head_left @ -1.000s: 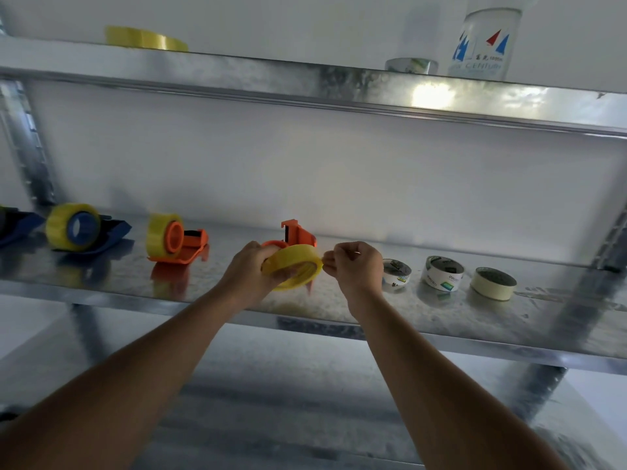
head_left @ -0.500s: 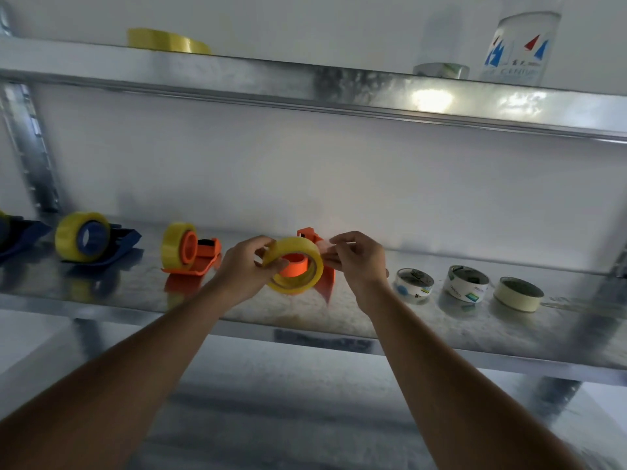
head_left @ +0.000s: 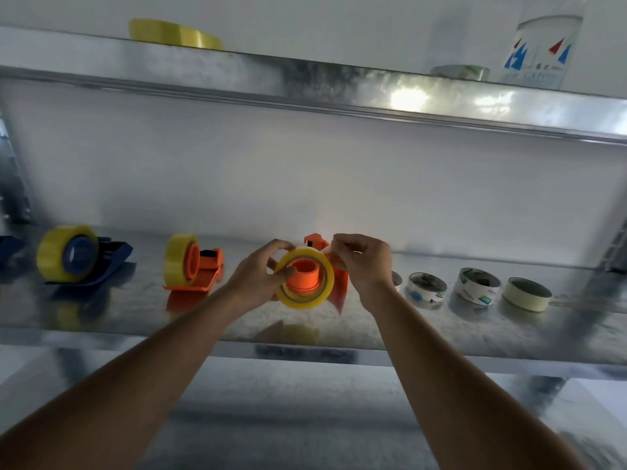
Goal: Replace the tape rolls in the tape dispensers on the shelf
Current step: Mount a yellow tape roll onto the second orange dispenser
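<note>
Yellow tape roll [head_left: 307, 283] sits ringed around the orange hub of the orange dispenser [head_left: 334, 266], its open face toward me, above the middle shelf [head_left: 237, 320]. My left hand [head_left: 258, 279] grips the roll's left edge; my right hand [head_left: 359, 262], fingers curled, pinches the dispenser just right of it. I judge seating means pushing along the hub's near-far axis.

Right hand [head_left: 361, 262] and yellow tape roll [head_left: 305, 282] are hiding most of the orange dispenser [head_left: 340, 286]. A small roll [head_left: 396, 279] is peeking out behind the wrist. Left edge is cutting off a blue dispenser [head_left: 8, 247]. Bottle [head_left: 539, 50] label is blurring out, unreadable.
</note>
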